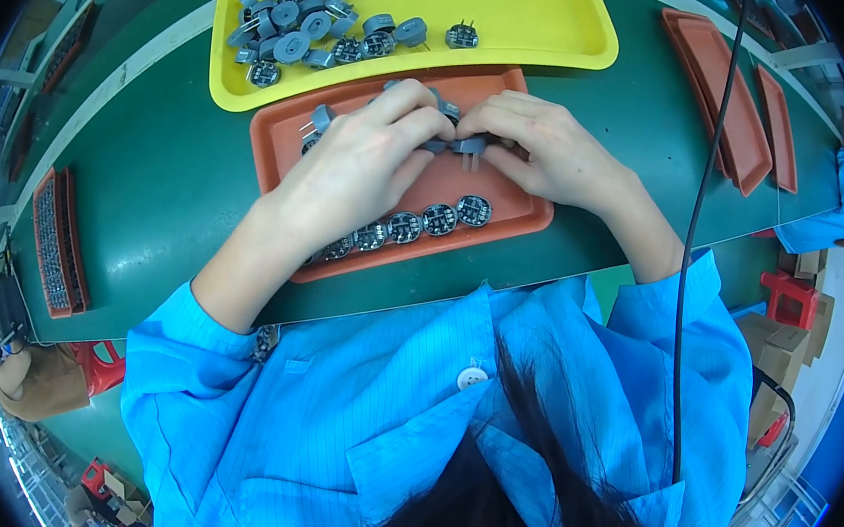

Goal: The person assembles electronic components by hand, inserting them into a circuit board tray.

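Fingers (498, 121) of right hand (554, 151) pinched on grey pinned disc (469, 146), over orange tray (521, 208); left hand (366, 153) grip hidden, cannot tell. Circuit-disc row (404, 227) near desk (152, 190) edge; yellow tray (543, 23) beyond; desk extends both sides.

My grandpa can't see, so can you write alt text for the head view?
A person's left hand and right hand meet at small grey parts over an orange tray, with a row of round parts along its near edge. Beyond it, a yellow tray holds a loose heap of similar parts.
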A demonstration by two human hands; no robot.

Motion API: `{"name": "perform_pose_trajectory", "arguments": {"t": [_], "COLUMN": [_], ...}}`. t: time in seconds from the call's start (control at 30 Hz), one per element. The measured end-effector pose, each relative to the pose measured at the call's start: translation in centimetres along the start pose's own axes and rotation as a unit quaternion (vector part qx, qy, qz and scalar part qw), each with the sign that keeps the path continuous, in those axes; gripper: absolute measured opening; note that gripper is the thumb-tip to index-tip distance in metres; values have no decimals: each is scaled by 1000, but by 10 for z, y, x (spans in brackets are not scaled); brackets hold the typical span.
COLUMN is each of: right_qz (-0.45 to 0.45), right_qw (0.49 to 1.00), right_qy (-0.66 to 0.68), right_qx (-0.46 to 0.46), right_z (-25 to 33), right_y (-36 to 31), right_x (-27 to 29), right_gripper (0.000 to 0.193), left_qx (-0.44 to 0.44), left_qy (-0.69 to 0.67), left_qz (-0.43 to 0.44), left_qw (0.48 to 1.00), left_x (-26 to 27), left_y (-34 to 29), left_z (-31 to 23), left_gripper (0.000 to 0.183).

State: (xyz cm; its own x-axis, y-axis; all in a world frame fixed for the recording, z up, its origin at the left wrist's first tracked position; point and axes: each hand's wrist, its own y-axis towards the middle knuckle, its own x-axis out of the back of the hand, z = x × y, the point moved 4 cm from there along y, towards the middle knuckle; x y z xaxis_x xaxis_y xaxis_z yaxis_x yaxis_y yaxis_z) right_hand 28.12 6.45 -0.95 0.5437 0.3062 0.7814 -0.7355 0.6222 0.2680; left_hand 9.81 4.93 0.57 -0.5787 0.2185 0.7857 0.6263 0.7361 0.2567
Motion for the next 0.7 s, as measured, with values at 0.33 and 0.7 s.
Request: {"name": "perform_pose_trajectory", "arguments": {"t": [0.33,0.7], "right_qz": [36,198], "right_qw": [998,979], "right_qy": [-49,-17], "right_qx": [-27,-51], "right_z": [14,23], "right_y": [-3,-3], "right_x": [21,15], "right_gripper": [18,11], "left_qx": [-36,42], "left_qy": [132,35], "left_qz": [16,1], "left_qw": [990,999], "left_x": [-9,6], "left_y": [1,-17], "left_z": [-1,2], "left_gripper": [18,17]}}
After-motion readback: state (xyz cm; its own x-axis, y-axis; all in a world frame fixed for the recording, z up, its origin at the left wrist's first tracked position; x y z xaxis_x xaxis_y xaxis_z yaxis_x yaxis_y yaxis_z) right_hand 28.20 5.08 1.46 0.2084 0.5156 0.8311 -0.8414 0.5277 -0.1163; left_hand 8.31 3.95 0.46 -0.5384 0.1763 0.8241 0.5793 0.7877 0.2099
